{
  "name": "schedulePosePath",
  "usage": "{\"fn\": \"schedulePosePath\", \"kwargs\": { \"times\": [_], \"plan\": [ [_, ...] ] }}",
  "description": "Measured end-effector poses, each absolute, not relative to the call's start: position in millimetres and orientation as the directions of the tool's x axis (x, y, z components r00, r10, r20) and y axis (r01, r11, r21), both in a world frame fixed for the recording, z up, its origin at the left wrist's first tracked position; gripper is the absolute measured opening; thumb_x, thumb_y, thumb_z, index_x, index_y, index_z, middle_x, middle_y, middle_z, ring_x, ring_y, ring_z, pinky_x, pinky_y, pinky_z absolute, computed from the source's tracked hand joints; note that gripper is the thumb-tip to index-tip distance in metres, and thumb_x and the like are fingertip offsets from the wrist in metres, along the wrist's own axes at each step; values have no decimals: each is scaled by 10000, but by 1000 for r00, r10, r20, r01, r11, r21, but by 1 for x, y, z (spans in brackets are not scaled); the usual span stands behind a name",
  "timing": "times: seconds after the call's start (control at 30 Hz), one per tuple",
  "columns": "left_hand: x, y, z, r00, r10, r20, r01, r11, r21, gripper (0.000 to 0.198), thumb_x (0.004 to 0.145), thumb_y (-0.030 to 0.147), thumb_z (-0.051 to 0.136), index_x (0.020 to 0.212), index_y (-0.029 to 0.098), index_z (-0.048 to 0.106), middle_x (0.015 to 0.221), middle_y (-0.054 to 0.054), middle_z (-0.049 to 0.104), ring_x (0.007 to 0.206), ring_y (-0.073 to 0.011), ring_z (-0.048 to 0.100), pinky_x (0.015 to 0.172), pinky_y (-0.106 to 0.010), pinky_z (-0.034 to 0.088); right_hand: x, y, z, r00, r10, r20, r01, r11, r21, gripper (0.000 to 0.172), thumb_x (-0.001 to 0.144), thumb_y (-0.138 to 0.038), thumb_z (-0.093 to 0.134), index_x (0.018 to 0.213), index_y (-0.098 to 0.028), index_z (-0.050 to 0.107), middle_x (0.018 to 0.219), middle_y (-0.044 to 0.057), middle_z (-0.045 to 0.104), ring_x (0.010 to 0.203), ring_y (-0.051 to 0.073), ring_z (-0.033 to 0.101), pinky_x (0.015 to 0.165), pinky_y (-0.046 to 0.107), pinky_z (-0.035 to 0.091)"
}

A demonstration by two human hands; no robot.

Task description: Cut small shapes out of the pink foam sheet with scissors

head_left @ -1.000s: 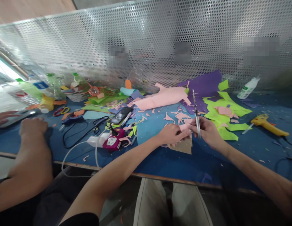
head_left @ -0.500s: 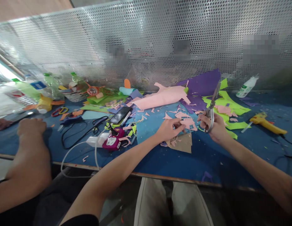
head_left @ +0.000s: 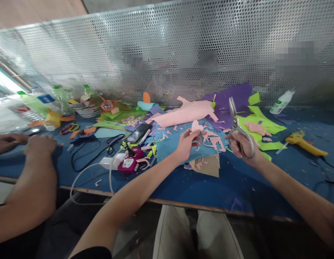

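Note:
My left hand point(head_left: 187, 143) pinches a small pink paper cut-out point(head_left: 196, 126) and lifts it above the blue table point(head_left: 291, 169). My right hand point(head_left: 241, 146) grips metal scissors point(head_left: 235, 122) by the handles, blades apart and pointing up. Under both hands lie pink paper scraps point(head_left: 214, 140), a light blue sheet point(head_left: 172, 144) and a brown card piece point(head_left: 208, 164).
A rolled pink sheet point(head_left: 184, 112), purple paper point(head_left: 234, 99) and lime green paper point(head_left: 260, 124) lie behind. A yellow glue gun point(head_left: 304, 142) and white glue bottle point(head_left: 282, 100) sit right. Cables, a pink charger point(head_left: 129, 162) and bottles point(head_left: 34, 104) crowd the left, beside another person's hands point(head_left: 34, 145).
My left hand has lifted a pink cut-out off the scrap pile. The scissors swung away from the paper, then upright with the blades apart. The other person's second hand has come into view.

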State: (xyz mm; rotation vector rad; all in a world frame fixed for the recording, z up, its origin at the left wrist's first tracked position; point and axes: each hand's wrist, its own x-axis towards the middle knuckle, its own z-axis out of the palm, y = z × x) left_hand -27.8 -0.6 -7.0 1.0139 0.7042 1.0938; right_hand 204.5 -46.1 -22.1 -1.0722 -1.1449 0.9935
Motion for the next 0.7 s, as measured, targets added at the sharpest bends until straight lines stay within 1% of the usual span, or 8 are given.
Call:
{"fn": "schedulePosePath", "kwargs": {
  "times": [0.13, 0.2, 0.27, 0.37, 0.43, 0.5, 0.57, 0.7],
  "plan": [
    [-27, 1, -11, 345, 938, 43, -372, 95, 923, 418, 805, 505, 776, 1007, 178, 611, 1028, -103, 762, 610, -92, 583, 513, -229, 449, 203, -47, -22, 160, 976, 151, -179, 179, -968, 404, 772, -568, 753, 619, -220, 616, 707, 73, 782, 491, 169, 695, 464, 268, 553],
    [-27, 1, -12, 370, 927, 61, -334, 72, 940, 422, 845, 561, 721, 989, 177, 622, 1020, -101, 759, 589, -90, 575, 500, -228, 440, 202, -48, -20, 89, 988, 125, -228, 142, -963, 361, 761, -543, 778, 663, -226, 638, 790, 78, 797, 596, 191, 732, 601, 317, 613],
    [-27, 0, -13, 390, 918, 74, -289, 46, 956, 448, 868, 599, 679, 987, 167, 657, 1021, -102, 757, 576, -82, 562, 497, -224, 431, 203, -49, -18, 38, 994, 104, -230, 110, -967, 318, 790, -531, 757, 727, -227, 687, 553, 9, 697, 441, 146, 635, 637, 346, 630],
    [-27, -2, -13, 412, 906, 95, -243, 9, 970, 495, 873, 628, 660, 1054, 170, 712, 1038, -99, 756, 572, -70, 543, 508, -218, 424, 205, -49, -17, 60, 993, 99, -204, 109, -973, 343, 866, -536, 664, 779, -214, 749, 298, -117, 366, 246, 69, 351, 648, 360, 644],
    [-28, -3, -13, 426, 898, 107, -215, -14, 976, 517, 879, 641, 646, 1079, 174, 740, 1036, -95, 755, 574, -67, 528, 524, -220, 426, 207, -48, -17, 138, 976, 170, -184, 193, -964, 304, 852, -508, 695, 778, -221, 764, 379, -71, 517, 306, 80, 455, 707, 361, 648],
    [-27, -3, -13, 451, 885, 117, -166, -46, 985, 527, 886, 646, 636, 1073, 170, 766, 988, -93, 758, 570, -66, 507, 537, -223, 422, 210, -47, -16, 176, 954, 242, -172, 272, -947, 217, 789, -453, 779, 771, -237, 760, 731, 31, 775, 519, 140, 669, 762, 371, 642],
    [-27, -4, -13, 490, 861, 132, -107, -91, 990, 529, 891, 643, 633, 1029, 157, 791, 935, -94, 761, 565, -68, 488, 551, -229, 420, 213, -46, -15, 146, 957, 252, -166, 274, -947, 192, 767, -429, 798, 813, -244, 768, 1011, 76, 811, 651, 187, 742, 722, 364, 640],
    [-28, -6, -14, 612, 770, 180, -8, -221, 975, 542, 918, 635, 601, 861, 140, 814, 802, -90, 749, 561, -84, 484, 587, -241, 443, 214, -46, -15, 88, 972, 219, -113, 229, -967, 280, 840, -459, 698, 940, -216, 797, 678, 45, 754, 383, 112, 575, 395, 250, 479]
  ]
}}
